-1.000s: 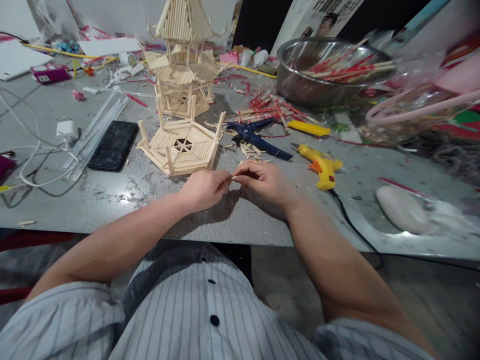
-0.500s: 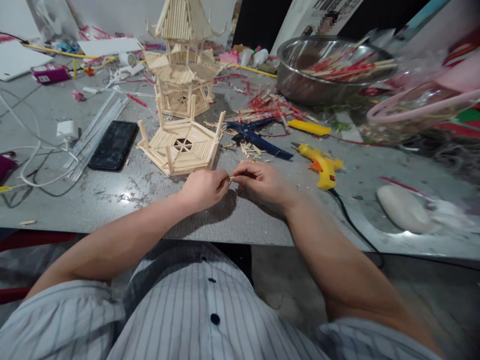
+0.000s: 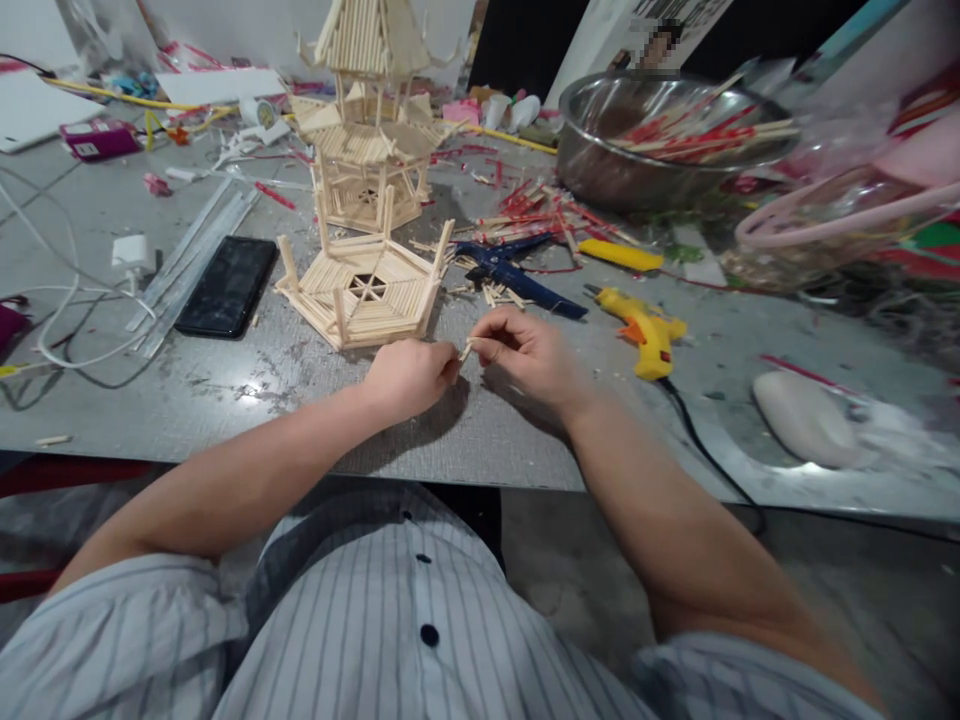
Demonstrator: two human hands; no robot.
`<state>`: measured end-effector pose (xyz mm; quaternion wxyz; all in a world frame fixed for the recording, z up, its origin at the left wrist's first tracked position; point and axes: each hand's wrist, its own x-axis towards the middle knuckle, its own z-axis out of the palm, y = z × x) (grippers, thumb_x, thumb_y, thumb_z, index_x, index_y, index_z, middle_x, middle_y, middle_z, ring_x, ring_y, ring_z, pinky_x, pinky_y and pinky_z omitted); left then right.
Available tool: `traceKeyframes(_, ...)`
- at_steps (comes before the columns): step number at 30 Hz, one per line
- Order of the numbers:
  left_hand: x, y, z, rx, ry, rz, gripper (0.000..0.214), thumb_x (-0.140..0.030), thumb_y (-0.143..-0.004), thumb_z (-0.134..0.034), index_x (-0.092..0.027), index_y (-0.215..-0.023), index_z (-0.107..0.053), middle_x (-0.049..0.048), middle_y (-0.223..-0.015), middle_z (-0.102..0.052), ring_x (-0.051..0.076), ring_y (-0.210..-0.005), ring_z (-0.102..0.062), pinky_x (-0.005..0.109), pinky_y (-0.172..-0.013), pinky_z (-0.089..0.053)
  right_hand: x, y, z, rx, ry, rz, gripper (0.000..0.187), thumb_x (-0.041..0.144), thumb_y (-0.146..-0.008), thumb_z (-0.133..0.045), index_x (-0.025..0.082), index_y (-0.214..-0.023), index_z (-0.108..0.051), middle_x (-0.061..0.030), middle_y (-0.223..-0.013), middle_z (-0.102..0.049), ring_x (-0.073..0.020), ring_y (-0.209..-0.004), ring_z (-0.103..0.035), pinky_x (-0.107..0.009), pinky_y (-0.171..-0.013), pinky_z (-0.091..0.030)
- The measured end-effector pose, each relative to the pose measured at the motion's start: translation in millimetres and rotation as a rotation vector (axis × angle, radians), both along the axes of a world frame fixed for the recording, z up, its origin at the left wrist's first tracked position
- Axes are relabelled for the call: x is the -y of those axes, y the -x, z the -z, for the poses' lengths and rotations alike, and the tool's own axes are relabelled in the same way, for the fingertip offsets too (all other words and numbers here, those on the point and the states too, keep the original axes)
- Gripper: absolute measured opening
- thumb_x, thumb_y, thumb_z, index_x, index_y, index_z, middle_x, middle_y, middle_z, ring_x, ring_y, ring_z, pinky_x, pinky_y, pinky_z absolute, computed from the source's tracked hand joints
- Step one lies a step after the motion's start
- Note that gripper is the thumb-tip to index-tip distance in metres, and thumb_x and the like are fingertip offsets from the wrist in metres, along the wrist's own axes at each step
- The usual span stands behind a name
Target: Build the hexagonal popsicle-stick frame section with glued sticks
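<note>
A short piece of wooden stick (image 3: 466,351) shows between my two hands, tilted, just above the table. My left hand (image 3: 409,378) is closed with its fingertips around the lower end of the stick. My right hand (image 3: 525,358) pinches the upper end between thumb and forefinger. Just beyond my left hand sits a hexagonal stick platform (image 3: 394,320) with several upright posts and a spoked opening in its middle. Behind it stands a tiered pagoda model (image 3: 375,135) built of the same sticks.
Blue cutting pliers (image 3: 517,275) lie among stick offcuts. A yellow glue gun (image 3: 645,335) with a black cord rests to the right, near a yellow-handled cutter (image 3: 621,254). A steel basin (image 3: 600,170) holds sticks. On the left are a phone (image 3: 227,287) and a white charger (image 3: 131,252).
My right hand has lifted slightly and drawn a little away from my left, and more of the stick shows between them. The platform and tools have stayed in place.
</note>
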<state>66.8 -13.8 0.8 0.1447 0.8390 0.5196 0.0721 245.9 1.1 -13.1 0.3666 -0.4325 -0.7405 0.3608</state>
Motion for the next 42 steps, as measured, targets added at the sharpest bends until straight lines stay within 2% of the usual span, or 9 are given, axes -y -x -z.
traceKeyframes(3, -0.1, 0.5, 4.1, 0.122, -0.02, 0.008, 0.018, -0.021, -0.084, -0.049, -0.017, -0.088, -0.066, 0.0068, -0.083, -0.07, 0.019, -0.076, -0.063, 0.029, -0.066, -0.044, -3.9, -2.1, 4.9, -0.037, 0.007, 0.022, 0.026, 0.047, -0.077, -0.063, 0.022, -0.08, -0.056, 0.0004, -0.074, -0.054, -0.011, -0.059, -0.049, -0.028, -0.059, -0.042)
traceKeyframes(6, -2.2, 2.4, 7.8, 0.3, -0.095, -0.012, 0.021, -0.014, -0.079, -0.05, -0.015, -0.094, -0.064, 0.0073, -0.089, -0.07, 0.015, -0.073, -0.061, 0.027, -0.068, -0.044, -4.6, -2.2, 6.2, -0.051, -0.005, 0.018, 0.022, 0.042, -0.077, -0.064, 0.021, -0.082, -0.059, -0.0001, -0.077, -0.056, -0.0107, -0.06, -0.05, -0.028, -0.06, -0.042)
traceKeyframes(9, -3.5, 3.7, 8.2, 0.399, -0.111, -0.006, 0.02, -0.017, -0.08, -0.051, -0.014, -0.096, -0.064, 0.0062, -0.085, -0.069, 0.013, -0.064, -0.057, 0.025, -0.062, -0.042, -3.0, -0.8, 4.5, -0.027, -0.022, 0.008, 0.017, 0.037, -0.078, -0.064, 0.021, -0.081, -0.062, -0.0007, -0.077, -0.057, -0.0115, -0.062, -0.051, -0.029, -0.062, -0.043)
traceKeyframes(15, -5.6, 4.6, 8.6, 0.383, -0.083, 0.024, 0.02, -0.024, -0.087, -0.05, -0.014, -0.084, -0.066, 0.0036, -0.07, -0.065, 0.011, -0.058, -0.052, 0.024, -0.056, -0.036, -0.6, 0.0, 1.5, 0.042, -0.017, -0.006, 0.017, 0.037, -0.078, -0.063, 0.02, -0.081, -0.067, -0.0033, -0.08, -0.064, -0.0145, -0.069, -0.056, -0.03, -0.066, -0.045)
traceKeyframes(22, -6.4, 5.0, 5.0, 0.499, -0.073, -0.048, 0.017, -0.023, -0.088, -0.053, -0.014, -0.084, -0.067, 0.0014, -0.065, -0.063, 0.01, -0.057, -0.051, 0.023, -0.056, -0.037, -2.3, -3.7, 0.9, -0.143, 0.202, -0.006, 0.021, 0.035, -0.079, -0.063, 0.02, -0.092, -0.069, 0.0014, -0.062, -0.062, -0.0108, -0.055, -0.057, -0.027, -0.057, -0.048)
traceKeyframes(31, -8.2, 5.5, 10.1, 0.532, -0.214, -0.018, 0.016, -0.022, -0.086, -0.057, -0.013, -0.082, -0.07, 0.0013, -0.063, -0.063, 0.009, -0.056, -0.05, 0.022, -0.054, -0.035, -2.3, -0.5, 1.6, -0.314, 0.262, -0.008, 0.017, 0.032, -0.075, -0.069, 0.019, -0.085, -0.066, 0.0006, -0.072, -0.068, -0.0069, -0.048, -0.055, -0.023, -0.048, -0.047)
traceKeyframes(33, -8.2, 5.1, 10.3, 0.533, -0.221, -0.012, 0.016, -0.021, -0.086, -0.058, -0.013, -0.082, -0.071, 0.0016, -0.063, -0.063, 0.009, -0.055, -0.049, 0.022, -0.054, -0.034, -1.6, 0.1, 1.4, -0.322, 0.267, -0.022, 0.021, 0.031, -0.075, -0.069, 0.019, -0.092, -0.065, 0.0014, -0.072, -0.068, -0.007, -0.049, -0.056, -0.022, -0.049, -0.048)
traceKeyframes(38, -7.8, 4.1, 9.1, 0.563, -0.155, -0.031, 0.016, -0.018, -0.085, -0.056, -0.011, -0.081, -0.07, 0.001, -0.062, -0.062, 0.008, -0.054, -0.047, 0.021, -0.053, -0.033, -2.4, 1.9, 5.1, -0.329, 0.239, -0.058, 0.047, 0.032, -0.076, -0.07, 0.025, -0.12, -0.056, 0.0046, -0.075, -0.067, -0.0069, -0.052, -0.055, -0.023, -0.053, -0.049)
traceKeyframes(42, -7.3, 3.4, 9.0, 0.599, -0.13, -0.051, 0.015, -0.018, -0.085, -0.055, -0.012, -0.08, -0.068, 0.0009, -0.063, -0.062, 0.008, -0.055, -0.048, 0.021, -0.054, -0.034, -2.5, 3.8, 8.8, -0.329, 0.222, -0.053, 0.05, 0.033, -0.077, -0.069, 0.027, -0.124, -0.053, 0.005, -0.077, -0.067, -0.0068, -0.054, -0.055, -0.023, -0.056, -0.05)
